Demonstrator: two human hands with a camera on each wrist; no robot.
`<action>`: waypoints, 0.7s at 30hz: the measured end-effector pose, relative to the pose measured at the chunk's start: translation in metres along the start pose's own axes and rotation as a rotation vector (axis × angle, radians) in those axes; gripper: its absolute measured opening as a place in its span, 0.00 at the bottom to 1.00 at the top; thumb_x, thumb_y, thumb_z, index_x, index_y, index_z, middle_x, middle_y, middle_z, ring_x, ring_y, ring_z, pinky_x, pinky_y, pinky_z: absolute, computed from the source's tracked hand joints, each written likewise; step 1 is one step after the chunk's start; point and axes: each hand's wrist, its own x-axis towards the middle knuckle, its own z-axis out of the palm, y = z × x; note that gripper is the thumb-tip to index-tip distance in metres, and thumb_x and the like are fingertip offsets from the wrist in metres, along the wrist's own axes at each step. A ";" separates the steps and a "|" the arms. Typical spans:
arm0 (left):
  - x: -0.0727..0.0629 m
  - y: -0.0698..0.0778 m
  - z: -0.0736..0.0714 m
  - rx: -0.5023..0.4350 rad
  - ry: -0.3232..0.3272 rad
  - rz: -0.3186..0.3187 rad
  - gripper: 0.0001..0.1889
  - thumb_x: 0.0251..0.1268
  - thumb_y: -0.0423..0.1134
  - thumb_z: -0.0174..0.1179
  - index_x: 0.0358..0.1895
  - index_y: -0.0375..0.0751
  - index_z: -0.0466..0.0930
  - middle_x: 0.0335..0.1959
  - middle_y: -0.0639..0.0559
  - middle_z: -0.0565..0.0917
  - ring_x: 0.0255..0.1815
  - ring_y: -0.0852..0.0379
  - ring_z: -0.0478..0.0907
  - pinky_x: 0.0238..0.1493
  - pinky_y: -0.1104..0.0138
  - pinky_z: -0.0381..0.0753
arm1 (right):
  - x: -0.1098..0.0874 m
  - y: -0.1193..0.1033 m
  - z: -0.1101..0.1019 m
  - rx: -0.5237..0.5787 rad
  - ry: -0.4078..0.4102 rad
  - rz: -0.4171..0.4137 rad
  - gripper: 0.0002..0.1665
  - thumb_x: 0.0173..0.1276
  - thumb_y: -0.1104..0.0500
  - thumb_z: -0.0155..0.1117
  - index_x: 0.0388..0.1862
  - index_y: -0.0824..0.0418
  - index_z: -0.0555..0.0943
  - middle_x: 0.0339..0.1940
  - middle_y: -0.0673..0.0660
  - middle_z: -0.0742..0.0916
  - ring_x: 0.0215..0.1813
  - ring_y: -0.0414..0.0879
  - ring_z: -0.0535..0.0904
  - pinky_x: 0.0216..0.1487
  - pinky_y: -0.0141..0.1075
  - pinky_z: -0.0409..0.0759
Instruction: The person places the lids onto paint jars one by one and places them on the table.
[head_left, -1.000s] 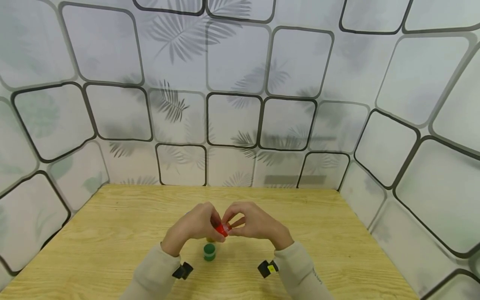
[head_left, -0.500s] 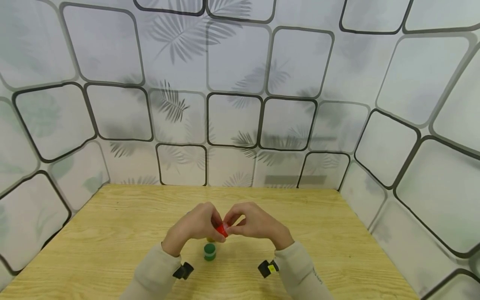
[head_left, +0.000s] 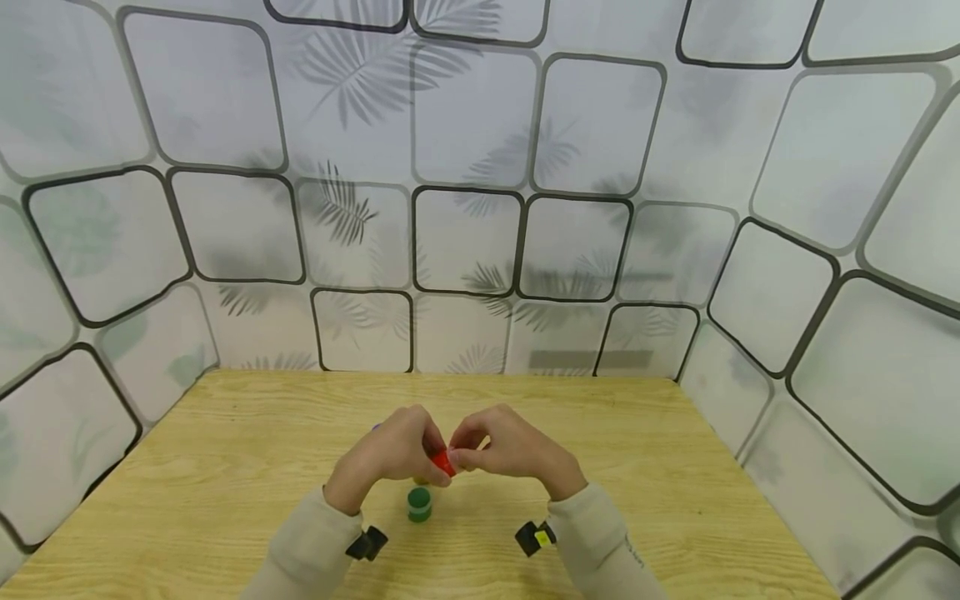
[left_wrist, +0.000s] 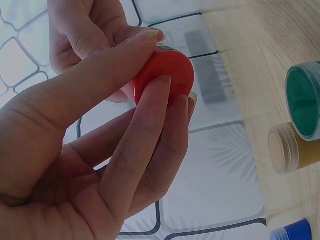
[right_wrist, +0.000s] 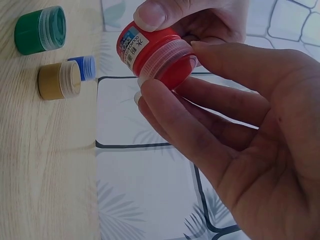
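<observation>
A small red paint jar is held above the table between both hands. My left hand grips its body, thumb on one side and fingers on the other; the left wrist view shows the jar's red base. On the other end, my right hand pinches the ridged clear lid between thumb and fingertips. In the right wrist view the lid sits on the jar, and a printed label shows on the body. The head view hides most of the jar behind the fingers.
A green paint jar stands on the wooden table below the hands. Near it stand an ochre paint jar and a blue paint jar. A patterned curtain surrounds the table's back and sides.
My right fingers have shifted on the lid: the thumb and fingertips, more spread a second ago, are now closer together round it. The left hand and the jars on the table stay almost unchanged.
</observation>
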 end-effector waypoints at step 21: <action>-0.001 -0.001 -0.002 -0.034 0.005 -0.049 0.07 0.49 0.33 0.80 0.25 0.42 0.89 0.21 0.54 0.87 0.20 0.62 0.78 0.25 0.67 0.80 | -0.003 -0.001 -0.004 0.055 0.027 -0.038 0.14 0.69 0.65 0.71 0.52 0.62 0.85 0.51 0.60 0.88 0.54 0.52 0.87 0.51 0.32 0.87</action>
